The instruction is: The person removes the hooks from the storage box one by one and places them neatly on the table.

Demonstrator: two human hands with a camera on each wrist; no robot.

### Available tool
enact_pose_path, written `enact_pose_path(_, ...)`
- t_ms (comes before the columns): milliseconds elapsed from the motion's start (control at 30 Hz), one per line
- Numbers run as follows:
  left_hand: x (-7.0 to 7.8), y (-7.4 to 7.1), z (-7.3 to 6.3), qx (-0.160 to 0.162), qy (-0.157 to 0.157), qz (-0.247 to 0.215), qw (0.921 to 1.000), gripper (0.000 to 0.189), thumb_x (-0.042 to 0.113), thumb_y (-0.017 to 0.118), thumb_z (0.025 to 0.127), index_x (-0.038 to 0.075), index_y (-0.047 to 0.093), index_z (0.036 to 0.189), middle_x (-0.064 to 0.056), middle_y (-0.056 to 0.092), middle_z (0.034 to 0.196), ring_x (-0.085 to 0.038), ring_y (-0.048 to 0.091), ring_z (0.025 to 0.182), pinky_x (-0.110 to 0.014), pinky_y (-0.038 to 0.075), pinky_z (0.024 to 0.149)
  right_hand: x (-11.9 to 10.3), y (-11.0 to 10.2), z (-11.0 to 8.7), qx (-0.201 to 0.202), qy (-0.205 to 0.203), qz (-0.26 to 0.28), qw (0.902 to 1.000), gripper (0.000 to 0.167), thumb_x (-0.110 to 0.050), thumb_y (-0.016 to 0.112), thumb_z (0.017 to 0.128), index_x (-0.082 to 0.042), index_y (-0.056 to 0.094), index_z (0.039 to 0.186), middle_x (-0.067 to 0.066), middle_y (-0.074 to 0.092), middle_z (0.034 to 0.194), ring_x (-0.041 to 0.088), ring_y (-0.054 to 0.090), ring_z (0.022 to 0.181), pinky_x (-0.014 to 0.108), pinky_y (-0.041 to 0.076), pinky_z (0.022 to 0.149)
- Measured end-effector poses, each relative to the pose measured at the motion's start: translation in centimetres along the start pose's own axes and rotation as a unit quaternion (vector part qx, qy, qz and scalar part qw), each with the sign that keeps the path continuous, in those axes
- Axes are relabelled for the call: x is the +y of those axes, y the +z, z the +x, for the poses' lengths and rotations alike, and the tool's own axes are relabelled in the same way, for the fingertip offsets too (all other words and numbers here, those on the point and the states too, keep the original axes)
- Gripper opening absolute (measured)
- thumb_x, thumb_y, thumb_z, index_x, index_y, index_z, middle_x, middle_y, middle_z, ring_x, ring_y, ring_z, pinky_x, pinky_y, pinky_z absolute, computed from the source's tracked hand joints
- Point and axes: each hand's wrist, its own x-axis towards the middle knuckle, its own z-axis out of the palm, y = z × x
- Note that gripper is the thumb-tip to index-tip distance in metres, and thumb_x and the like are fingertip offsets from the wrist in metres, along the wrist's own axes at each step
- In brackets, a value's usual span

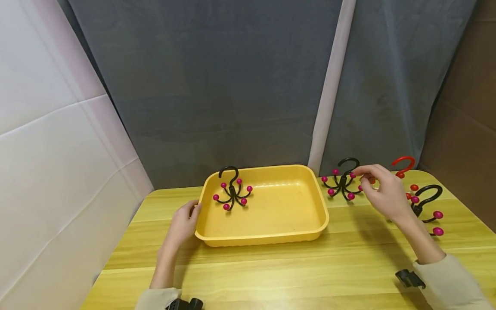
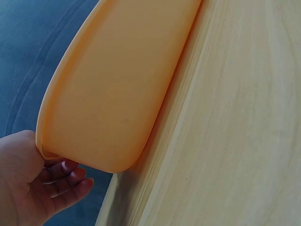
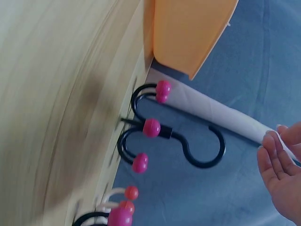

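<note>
My left hand (image 1: 183, 226) grips the left rim of a yellow plastic tray (image 1: 286, 211); in the left wrist view its fingers curl beneath the lip. Inside the tray, toward its left end, stands a black multi-arm hook hanger (image 1: 232, 191) with pink ball tips. Another black hanger with pink balls (image 1: 342, 181) stands on the table just right of the tray. Over the table beside it is my right hand (image 1: 385, 193), fingers bent and holding nothing. The right wrist view shows that hand (image 3: 284, 174) apart from the hanger's hook (image 3: 207, 162).
At the table's right end, partly behind my right arm, are a third black hanger (image 1: 417, 209) with pink balls and a hanger with a red hook (image 1: 407, 159) and red balls. A grey curtain (image 1: 217, 86) hangs behind the wooden table (image 1: 271, 275); a white panel (image 1: 58, 163) rises at left.
</note>
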Motion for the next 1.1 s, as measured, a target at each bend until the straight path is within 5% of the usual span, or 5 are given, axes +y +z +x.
enact_pose_path(800, 0.1, 0.0, 0.0, -0.002, 0.000, 0.000, 1.0000, 0.033, 0.012, 0.051, 0.106, -0.011, 0.060, 0.128, -0.024, 0.067, 0.109, -0.032, 0.064, 0.092, -0.047, 0.055, 0.084, -4.7, 5.2, 2.2, -0.034, 0.022, 0.105, 0.9937, 0.022, 0.009, 0.061, 0.093, 0.001, 0.069, 0.112, 0.012, 0.069, 0.105, 0.007, 0.060, 0.088, 0.013, 0.046, 0.080)
enact_pose_path(1100, -0.1, 0.1, 0.0, -0.002, -0.001, 0.001, 1.0000, 0.033, 0.014, 0.051, 0.107, -0.009, 0.060, 0.129, -0.024, 0.068, 0.111, -0.032, 0.064, 0.093, -0.048, 0.055, 0.085, -6.9, 7.3, 3.0, -0.047, 0.017, 0.154, 0.9868, 0.022, 0.009, 0.061, 0.093, 0.001, 0.069, 0.111, 0.012, 0.070, 0.104, 0.023, 0.065, 0.089, 0.013, 0.046, 0.082)
